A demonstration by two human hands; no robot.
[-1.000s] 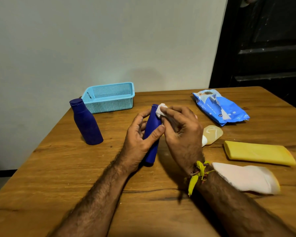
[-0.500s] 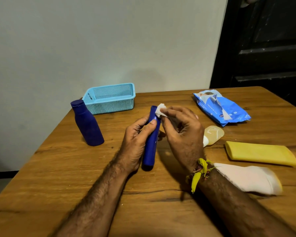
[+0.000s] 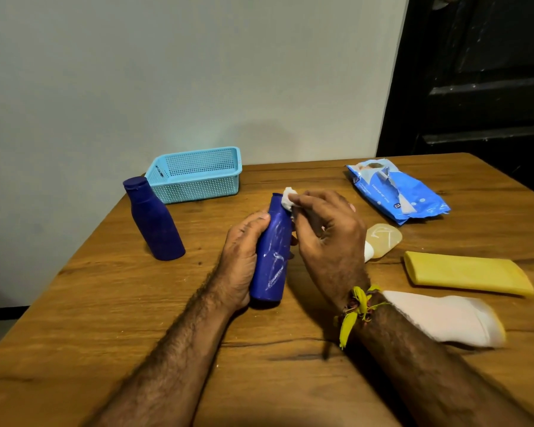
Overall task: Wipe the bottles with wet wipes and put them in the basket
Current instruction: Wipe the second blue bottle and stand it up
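1. Gripping the dark blue plastic bottle (image 3: 273, 254) around its body, the left hand (image 3: 244, 257) has its thumb lying along the bottle's left side; the bottle stands tilted, base touching the wooden table (image 3: 105, 318) near the table's centre, top leaning toward the far edge.
2. The right hand (image 3: 327, 238) pinches a small crumpled white wet wipe (image 3: 289, 198) between fingertips and thumb, pressing it against the top of the held bottle.
3. Faint whitish markings show on the near face of the held bottle; they cannot be read.
4. A second dark blue plastic bottle with a cap (image 3: 153, 220) stands upright toward the left edge of the table, well apart from the hands.
5. The light blue perforated plastic basket (image 3: 198, 177) sits at the far edge, toward the far-left corner, just beyond the capped bottle; no bottle shows inside it.
6. A blue foil wet-wipe packet (image 3: 398, 192), opened at the top, lies toward the far-right corner.
7. A small translucent yellowish bottle with a white cap (image 3: 381, 240) lies on its side just right of the right hand.
8. A flat yellow plastic tube (image 3: 466, 272) lies near the right edge.
9. A white tube with a yellow end (image 3: 444, 318) lies nearer the front edge, partly behind the right forearm, which carries a yellow thread band (image 3: 355, 309) at the wrist.
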